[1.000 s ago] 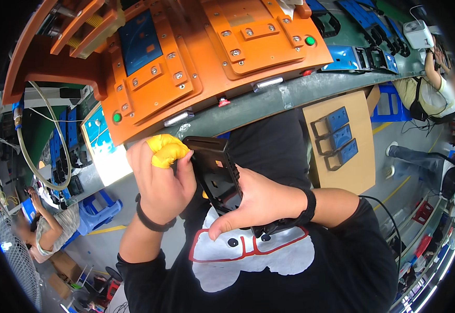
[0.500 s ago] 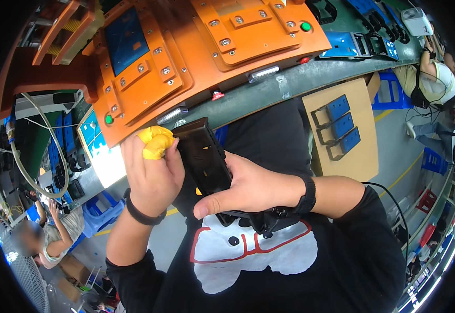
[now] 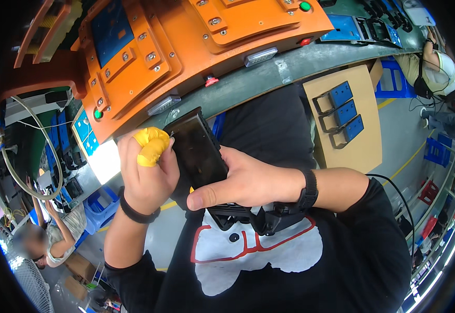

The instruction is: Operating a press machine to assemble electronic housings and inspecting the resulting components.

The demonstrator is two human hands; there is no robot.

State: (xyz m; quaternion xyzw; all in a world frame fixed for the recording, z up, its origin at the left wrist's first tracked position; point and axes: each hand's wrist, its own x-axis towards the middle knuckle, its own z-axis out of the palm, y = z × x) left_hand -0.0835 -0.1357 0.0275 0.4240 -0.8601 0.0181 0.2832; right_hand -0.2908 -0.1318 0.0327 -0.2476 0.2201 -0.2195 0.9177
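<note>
My right hand (image 3: 253, 180) grips a black plastic housing (image 3: 199, 151) with a flat, glossy dark panel, held tilted in front of my chest. Its thumb lies across the lower edge, and the other fingers are hidden behind. A black frame-like part (image 3: 232, 214) extends below that thumb, partly covered by the hand. My left hand (image 3: 146, 180) is closed at the housing's upper left corner, thumb pressed against a finger wrapped in a yellow finger cover (image 3: 152, 146). Whatever sits in that pinch is too small or hidden to make out.
An orange fixture (image 3: 186, 62) with green and red buttons stands on the green bench (image 3: 259, 91) ahead. On the right, a cardboard sheet (image 3: 352, 151) carries three blue-and-black parts (image 3: 346, 113). More blue-and-black pieces (image 3: 347, 28) lie at the far right. Other people sit at both sides.
The housing has tipped slightly, and its panel looks darker with less of its detail showing. Both hands have shifted a little to the left; their grips look the same.
</note>
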